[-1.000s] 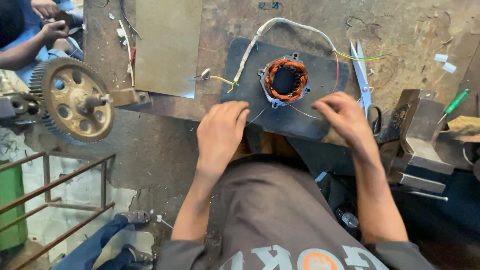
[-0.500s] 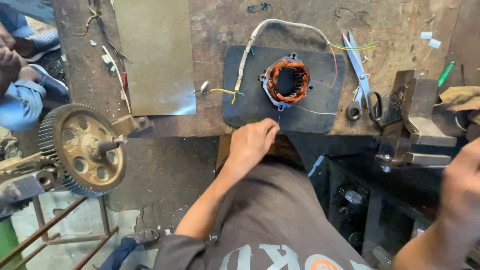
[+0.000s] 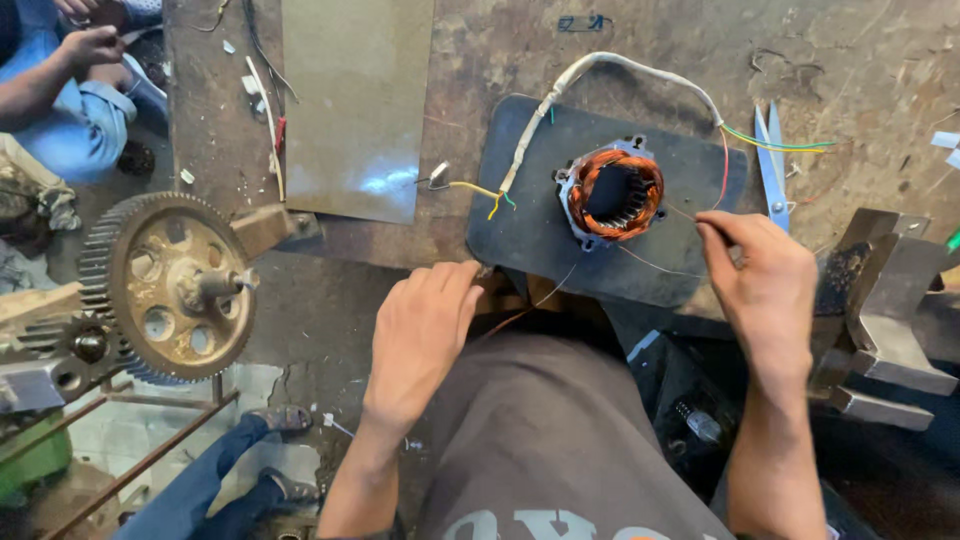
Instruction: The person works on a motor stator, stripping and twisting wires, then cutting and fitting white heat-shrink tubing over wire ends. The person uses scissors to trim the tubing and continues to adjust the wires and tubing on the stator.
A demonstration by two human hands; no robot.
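Round copper-wound motor stator (image 3: pixel 612 190) sits centre on dark rectangular mat (image 3: pixel 520 225), far side of bench. Right hand (image 3: pixel 765 280) just near-right of it, fingertips pinched on thin copper wire (image 3: pixel 655 265) trailing from stator. Left hand (image 3: pixel 425 330) rests flat, empty, at mat's near-left edge. Scissors (image 3: pixel 772 165) right; large gear wheel (image 3: pixel 165 285) well left. Open bench far side.

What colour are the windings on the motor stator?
Copper-orange windings, seen best in the head view.
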